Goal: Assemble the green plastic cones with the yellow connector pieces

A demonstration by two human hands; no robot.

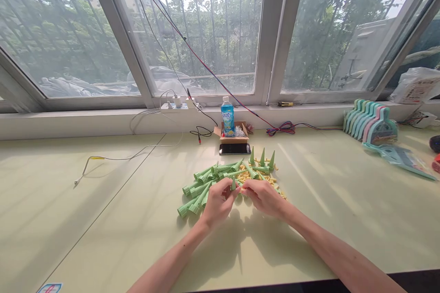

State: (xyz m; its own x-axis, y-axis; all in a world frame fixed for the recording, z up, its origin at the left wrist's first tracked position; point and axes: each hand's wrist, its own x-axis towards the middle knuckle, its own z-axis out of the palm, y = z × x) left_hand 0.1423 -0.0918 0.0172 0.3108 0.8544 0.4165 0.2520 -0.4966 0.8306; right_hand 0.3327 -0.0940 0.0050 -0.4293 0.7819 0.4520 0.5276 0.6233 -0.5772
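Observation:
My left hand [217, 200] is closed around a green plastic spike [233, 184], its pointed end up. Against the spike's side, my right hand [264, 198] pinches what looks like a small yellow piece, mostly hidden by the fingertips. Just beyond and left of my hands lies a heap of green tapered spikes [197, 202] with ribbed, hollow wide ends. Small yellow plastic pieces [273, 180] are scattered among and right of them. Behind these, three green spikes [263, 158] stand upright, with yellow bits at their bases.
Beyond the heap lie a black phone [235, 149] and a small cardboard box [240, 139] with a blue bottle [227, 118]. A cable [120, 158] crosses the table's left side. Coiled wires [283, 128] and several dustpan-shaped pastel items [373, 123] are at the back right.

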